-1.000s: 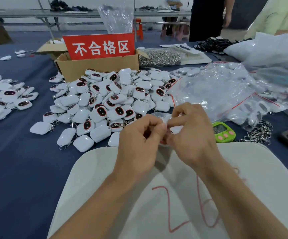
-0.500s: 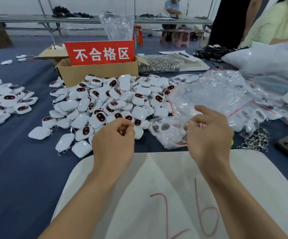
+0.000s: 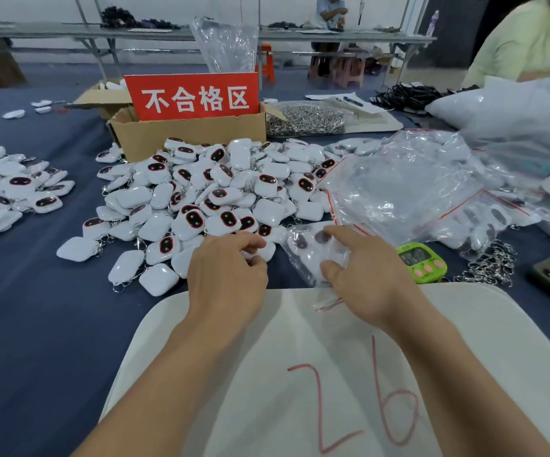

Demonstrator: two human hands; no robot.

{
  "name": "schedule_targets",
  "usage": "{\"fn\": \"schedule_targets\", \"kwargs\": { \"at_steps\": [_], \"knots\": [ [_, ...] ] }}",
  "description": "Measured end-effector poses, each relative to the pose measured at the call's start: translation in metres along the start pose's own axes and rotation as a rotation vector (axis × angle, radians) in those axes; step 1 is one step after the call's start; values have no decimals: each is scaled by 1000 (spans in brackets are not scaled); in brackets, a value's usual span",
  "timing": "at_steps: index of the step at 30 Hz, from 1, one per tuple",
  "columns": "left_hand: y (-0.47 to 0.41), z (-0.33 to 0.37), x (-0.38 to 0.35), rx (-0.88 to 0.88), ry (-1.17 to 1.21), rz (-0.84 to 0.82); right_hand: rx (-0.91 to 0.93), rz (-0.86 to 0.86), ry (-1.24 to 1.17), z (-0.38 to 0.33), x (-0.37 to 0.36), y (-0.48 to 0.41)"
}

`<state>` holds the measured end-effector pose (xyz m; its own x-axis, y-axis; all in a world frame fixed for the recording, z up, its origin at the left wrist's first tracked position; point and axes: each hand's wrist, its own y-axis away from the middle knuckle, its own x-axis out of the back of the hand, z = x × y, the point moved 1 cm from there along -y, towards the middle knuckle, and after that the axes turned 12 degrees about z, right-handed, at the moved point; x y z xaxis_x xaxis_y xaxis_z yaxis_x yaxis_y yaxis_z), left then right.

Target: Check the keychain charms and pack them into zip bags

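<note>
- Left hand: fingers curled at the near edge of the main pile, touching a charm; cannot tell whether it grips one
- Right hand: thumb and fingers grasp a filled bag, low over the cloth between pile and timer; dark charm faces show through the plastic
- Done, as judged: this one bag filled; more charms visible inside the bag heap at right
- Left, as judged: main pile loose and large, a second pile at far left; task looks well short of finished
- Box with red sign stands behind the main pile; contents hidden
- Surface: blue cloth, white pad marked 26 in red at the near edge, loose rings beside the timer, ring bag behind
- Room: long tables at the back, one person seated there, another in pale green at right
</note>
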<state>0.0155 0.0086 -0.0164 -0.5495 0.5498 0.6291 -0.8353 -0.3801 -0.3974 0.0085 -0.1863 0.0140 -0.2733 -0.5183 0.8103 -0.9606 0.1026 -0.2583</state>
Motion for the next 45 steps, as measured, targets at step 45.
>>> {"fn": "schedule_targets", "kwargs": {
  "at_steps": [45],
  "knots": [
    [4,-2,-4,-257,-39,-69,-116,178,-137,3,-9,-2]
  ]
}}
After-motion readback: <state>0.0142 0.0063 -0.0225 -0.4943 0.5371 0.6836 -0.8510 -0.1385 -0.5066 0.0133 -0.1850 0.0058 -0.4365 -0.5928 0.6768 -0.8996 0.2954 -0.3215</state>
